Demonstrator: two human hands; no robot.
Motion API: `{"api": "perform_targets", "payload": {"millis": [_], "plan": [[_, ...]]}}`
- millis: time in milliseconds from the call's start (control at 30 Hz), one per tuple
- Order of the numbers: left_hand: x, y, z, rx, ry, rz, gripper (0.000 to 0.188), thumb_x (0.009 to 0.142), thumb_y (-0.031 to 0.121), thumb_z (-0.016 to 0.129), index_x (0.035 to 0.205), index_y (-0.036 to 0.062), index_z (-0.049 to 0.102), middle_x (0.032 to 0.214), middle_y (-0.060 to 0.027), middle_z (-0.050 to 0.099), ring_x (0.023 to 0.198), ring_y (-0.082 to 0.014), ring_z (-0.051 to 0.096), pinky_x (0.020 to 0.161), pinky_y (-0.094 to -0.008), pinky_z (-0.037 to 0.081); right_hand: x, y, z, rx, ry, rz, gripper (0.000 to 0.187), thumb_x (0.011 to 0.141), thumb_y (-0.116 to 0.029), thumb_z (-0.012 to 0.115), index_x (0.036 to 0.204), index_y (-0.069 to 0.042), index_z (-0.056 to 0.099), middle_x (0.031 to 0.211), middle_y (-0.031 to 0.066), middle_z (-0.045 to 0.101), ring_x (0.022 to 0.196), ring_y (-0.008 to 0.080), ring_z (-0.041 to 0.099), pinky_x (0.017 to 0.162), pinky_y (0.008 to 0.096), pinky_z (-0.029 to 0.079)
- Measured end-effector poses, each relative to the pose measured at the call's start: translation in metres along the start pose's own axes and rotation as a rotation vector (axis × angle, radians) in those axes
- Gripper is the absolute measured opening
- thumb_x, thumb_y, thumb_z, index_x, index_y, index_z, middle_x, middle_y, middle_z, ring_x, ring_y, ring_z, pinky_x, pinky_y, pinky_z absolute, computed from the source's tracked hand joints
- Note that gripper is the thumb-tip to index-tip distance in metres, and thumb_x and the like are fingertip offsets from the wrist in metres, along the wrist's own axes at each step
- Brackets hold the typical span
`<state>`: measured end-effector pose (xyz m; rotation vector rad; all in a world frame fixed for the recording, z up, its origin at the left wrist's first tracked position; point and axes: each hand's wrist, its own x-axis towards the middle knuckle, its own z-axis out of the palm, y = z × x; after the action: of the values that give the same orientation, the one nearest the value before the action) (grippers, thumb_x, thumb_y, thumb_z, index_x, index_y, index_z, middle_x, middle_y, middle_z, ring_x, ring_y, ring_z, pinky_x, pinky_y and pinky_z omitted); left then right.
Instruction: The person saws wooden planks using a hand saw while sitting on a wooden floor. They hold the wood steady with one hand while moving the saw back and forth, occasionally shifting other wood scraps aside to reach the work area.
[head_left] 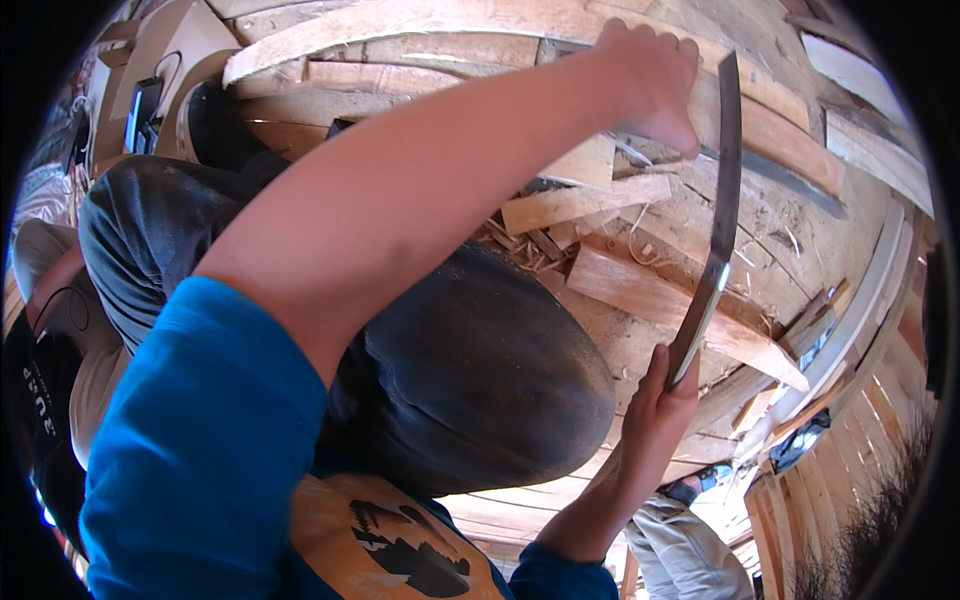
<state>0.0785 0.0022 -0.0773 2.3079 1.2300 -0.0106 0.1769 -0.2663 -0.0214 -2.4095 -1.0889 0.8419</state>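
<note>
Plainly long, narrow blade [722, 240], dark grey, bright glint.

I count two bare hands: left hand [655, 85], right hand [672, 395]. One long blade [730, 160]. Two blue sleeves [200, 420]. One lit screen [133, 120]. Two other people partly in view: person at left [97, 385], person at lower right [690, 555]. Boards [400, 33]: more than five, overlapping, exact number unclear to me. Shavings [540, 258]: too many to count.
</note>
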Motion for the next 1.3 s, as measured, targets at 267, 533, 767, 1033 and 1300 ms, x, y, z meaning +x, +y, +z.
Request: {"api": "perform_targets", "payload": {"millis": [267,533,767,1033,1300], "plan": [[0.0,-0.005,-0.014,-0.061,-0.046,-0.054,0.091,0.062,0.051,0.073,0.126,-0.0079,0.046,0.126,-0.0223,0.054,0.121,-0.0329,0.051,0.102,-0.0426,0.04,0.025,-0.006,-0.001,0.01,-0.013,0.04,0.018,0.098,-0.016,0.055,0.096,0.001,0.056,0.06,0.0159,0.052,0.048,0.0197,0.041,0.048,0.0355,0.038],[0.0,-0.002,-0.029,-0.061,-0.111,-0.022,0.099,0.064,0.055,0.074,0.13,-0.0106,0.042,0.126,-0.0267,0.055,0.119,-0.0345,0.053,0.1,-0.0404,0.043,0.031,0.006,-0.009,0.174,-0.086,0.079,0.017,0.098,-0.016,0.056,0.097,0.001,0.057,0.061,0.0071,0.045,0.054,0.0139,0.037,0.049,0.0306,0.036],[0.007,-0.018,-0.049,-0.116,-0.353,-0.066,0.104,0.064,0.055,0.075,0.132,-0.0153,0.037,0.132,-0.0324,0.048,0.121,-0.0386,0.052,0.1,-0.0372,0.044,0.015,-0.009,-0.007,0.15,-0.027,0.016,0.018,0.097,-0.019,0.057,0.09,-0.002,0.054,0.057,0.0119,0.044,0.053,0.0148,0.037,0.048,0.0325,0.036],[-0.054,-0.056,-0.115,-0.555,-0.789,-0.119,0.052,0.071,0.044,0.067,0.109,0.0091,0.062,0.091,-0.0012,0.056,0.078,-0.0142,0.049,0.071,-0.0314,0.041,-0.058,-0.077,-0.029,-0.041,0.059,-0.101,0.015,0.094,-0.017,0.061,0.091,-0.003,0.055,0.058,0.0203,0.054,0.051,0.0357,0.058,0.047,0.0395,0.042],[-0.142,-0.079,-0.154,-1.274,-1.017,0.018,0.049,0.081,0.04,0.057,0.109,0.0001,0.062,0.084,-0.0067,0.059,0.072,-0.0168,0.057,0.062,-0.0364,0.051,-0.122,-0.124,0.0,0.03,0.199,-0.215,0.015,0.093,-0.015,0.062,0.094,-0.001,0.059,0.061,0.0218,0.056,0.051,0.0329,0.059,0.048,0.0366,0.044]]}}
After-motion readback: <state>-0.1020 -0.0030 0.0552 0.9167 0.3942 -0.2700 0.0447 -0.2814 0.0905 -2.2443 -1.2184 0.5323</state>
